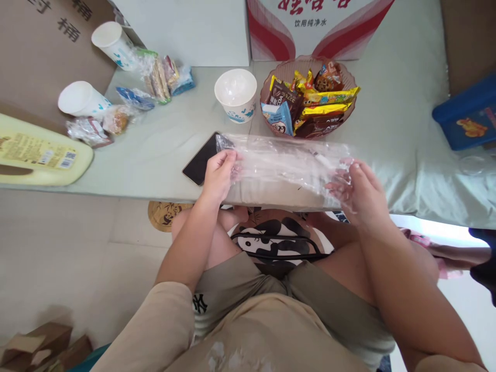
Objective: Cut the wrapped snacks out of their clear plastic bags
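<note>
A clear plastic bag is stretched sideways between my two hands, just above the table's front edge. My left hand pinches its left end, close to a dark phone lying on the cloth. At the other end, my right hand is closed on the bag, with part of the film bunched at its fingers. Directly behind the bag stands a pink glass bowl of wrapped snacks. A white paper cup is left of the bowl.
Two more paper cups lie tilted at the left among several packaged snacks. A pale yellow jug lies at the left edge. Boxes line the back. A blue container sits at the right.
</note>
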Motion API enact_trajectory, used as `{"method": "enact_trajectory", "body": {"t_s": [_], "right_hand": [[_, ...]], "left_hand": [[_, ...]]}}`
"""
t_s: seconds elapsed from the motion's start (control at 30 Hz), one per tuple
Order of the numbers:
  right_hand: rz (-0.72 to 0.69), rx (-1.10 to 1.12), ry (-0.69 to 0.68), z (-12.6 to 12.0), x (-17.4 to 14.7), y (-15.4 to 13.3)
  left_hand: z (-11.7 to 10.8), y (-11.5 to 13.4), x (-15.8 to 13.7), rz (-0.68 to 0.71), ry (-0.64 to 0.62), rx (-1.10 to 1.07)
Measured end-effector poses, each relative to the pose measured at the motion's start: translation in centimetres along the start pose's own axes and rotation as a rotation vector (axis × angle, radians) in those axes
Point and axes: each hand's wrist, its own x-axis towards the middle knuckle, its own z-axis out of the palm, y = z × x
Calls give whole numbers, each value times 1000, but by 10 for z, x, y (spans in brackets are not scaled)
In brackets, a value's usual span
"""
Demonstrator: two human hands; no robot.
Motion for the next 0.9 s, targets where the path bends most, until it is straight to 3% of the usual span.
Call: {"method": "enact_trajectory", "body": {"t_s": [0.1, 0.17, 0.47, 0.6, 0.7, 0.83, 0.9], "right_hand": [[47, -29, -140, -4, -4, 2], [56, -54, -162, -6, -4, 5], [-132, -224, -101, 1, 2, 8], [-179, -231, -75, 2, 2, 6], [-219, -242, -52, 1, 4, 8], [-251, -255, -59, 1, 7, 13], [-243, -221, -50, 1, 8, 16]], "left_hand": [[0, 2, 0, -60, 15, -32], [-2, 3, 0, -76, -7, -55], [-8, 4, 5, -316, -49, -178], [-8, -1, 8, -229, -34, -169], [-9, 4, 4, -146, -163, -128], [-10, 18, -6, -141, -428, -111], [-10, 23, -11, -132, -495, -97]]}}
